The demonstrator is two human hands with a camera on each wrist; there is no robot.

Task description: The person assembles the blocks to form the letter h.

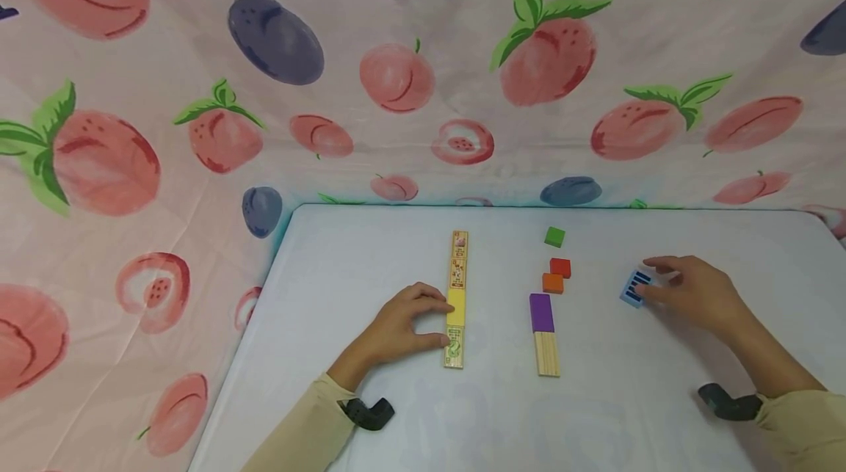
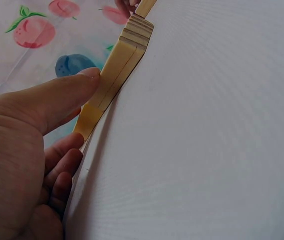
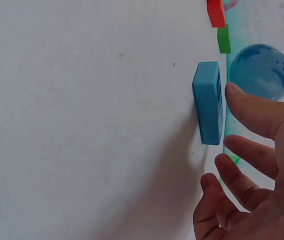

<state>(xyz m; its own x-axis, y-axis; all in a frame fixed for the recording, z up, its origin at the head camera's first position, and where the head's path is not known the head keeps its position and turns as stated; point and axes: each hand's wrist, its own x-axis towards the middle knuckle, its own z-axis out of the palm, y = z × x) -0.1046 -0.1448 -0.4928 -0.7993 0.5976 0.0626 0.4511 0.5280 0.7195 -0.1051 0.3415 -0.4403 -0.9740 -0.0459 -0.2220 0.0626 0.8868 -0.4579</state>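
My left hand [image 1: 403,321] rests beside a straight row of blocks, its fingertips touching the left edge. The forefinger meets a yellow block [image 1: 456,310], and the thumb meets a wooden block with a green print [image 1: 454,351]. Seen from the left wrist, the row's pale wooden side [image 2: 117,70] runs past my thumb. At the right, my right hand [image 1: 694,292] is spread over the edge of a light blue block [image 1: 633,294] with dark stripes on top. From the right wrist, thumb and fingers appear around the blue block [image 3: 209,102] without curling onto it.
Between the hands, a purple block [image 1: 542,313] touches a plain wooden block [image 1: 547,354]. Above them lie an orange block [image 1: 552,283], a red block [image 1: 560,268] and a green block [image 1: 554,237]. A fruit-print cloth [image 1: 396,9] rises behind the white table [image 1: 317,252].
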